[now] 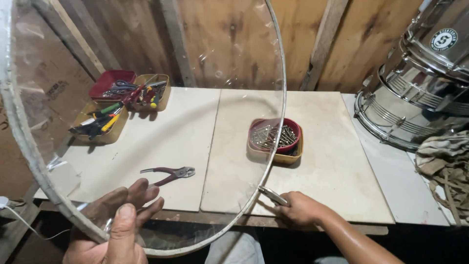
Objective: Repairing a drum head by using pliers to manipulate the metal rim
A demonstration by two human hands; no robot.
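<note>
The left hand (115,230) pinches the near rim of the hoop (22,132), a clear drum skin on a pale ring, thumb on the viewer's side and fingers behind the film, so the hoop stands tilted up over the bench (332,161). The right hand (300,208) is clenched on a slim metal tool (273,196) whose tip touches the hoop's rim just left of its knuckles. To do this well, I judge, the left hand should keep the hoop steady and grip the ring rather than the film, while the right works the tool along the rim in short strokes, tip aimed away from the skin so it does not pierce it. Counted: one hoop, one tool in hand, one pair of pliers (168,173) lying just beyond the left fingers, one bowl (275,137) of screws beyond the right hand, three trays (129,93) of hand tools far beyond and left of the left hand, one shiny drum (415,93) far right of the right hand, and one heap of cloth (444,166) below the drum.
</note>
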